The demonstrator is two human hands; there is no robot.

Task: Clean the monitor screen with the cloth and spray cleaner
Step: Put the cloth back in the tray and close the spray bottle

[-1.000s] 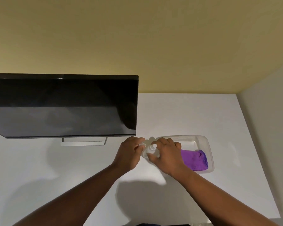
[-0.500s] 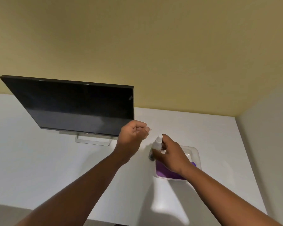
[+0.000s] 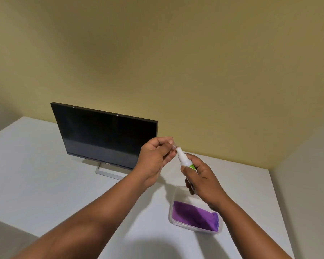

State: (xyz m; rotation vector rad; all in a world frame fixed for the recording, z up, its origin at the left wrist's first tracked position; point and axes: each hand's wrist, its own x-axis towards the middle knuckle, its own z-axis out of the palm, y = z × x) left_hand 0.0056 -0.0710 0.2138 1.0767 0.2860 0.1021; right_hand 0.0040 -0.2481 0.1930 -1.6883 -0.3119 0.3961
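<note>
1. The right hand point(image 3: 202, 176) grips one white spray bottle point(image 3: 185, 161), held tilted above the table point(image 3: 45, 174).
2. The left hand point(image 3: 153, 157) pinches a small clear cap point(image 3: 174, 146) at the nozzle.
3. One purple cloth point(image 3: 195, 215) lies in one clear tray point(image 3: 176, 195) near the table's front edge.
4. One dark monitor point(image 3: 105, 135) stands to the left, with bare tabletop before it.

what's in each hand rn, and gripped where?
Right hand grips the spray bottle around its lower body. Left hand pinches a small clear cap in its fingers at the bottle's nozzle.
</note>
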